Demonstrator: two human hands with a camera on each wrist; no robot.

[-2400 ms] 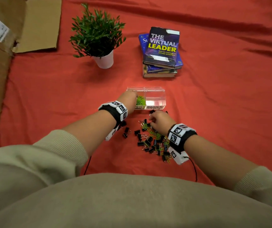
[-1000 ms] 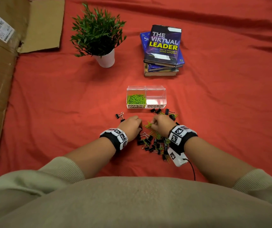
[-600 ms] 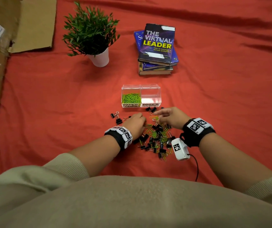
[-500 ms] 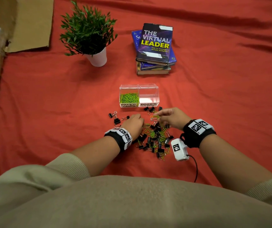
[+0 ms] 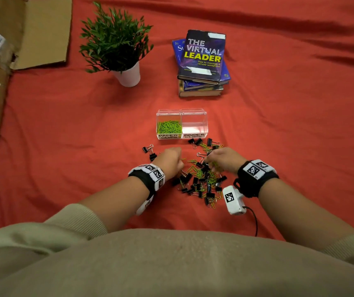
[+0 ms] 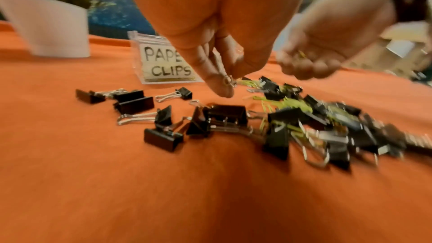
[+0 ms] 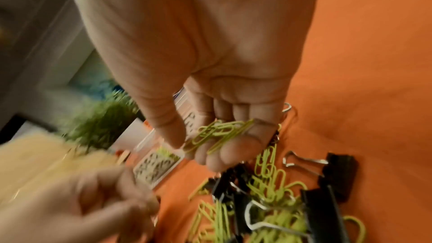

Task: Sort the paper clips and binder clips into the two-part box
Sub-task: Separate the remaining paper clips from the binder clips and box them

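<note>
At frame centre, the right hand [image 7: 217, 132] cups green paper clips [image 7: 217, 132] for the two-part box [image 5: 182, 123], while the left hand [image 6: 224, 66] pinches a metal loop, seemingly a binder clip's.

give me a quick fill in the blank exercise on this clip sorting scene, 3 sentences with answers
1. The compartment labelled PAPER CLIPS holds paper clips coloured ____.
2. The compartment labelled BINDER CLIPS of the two-part box holds ____ clips.
3. The right hand holds a bunch of green ____ clips, while the left hand pinches something small over the pile.

Missing words: green; no; paper
</note>
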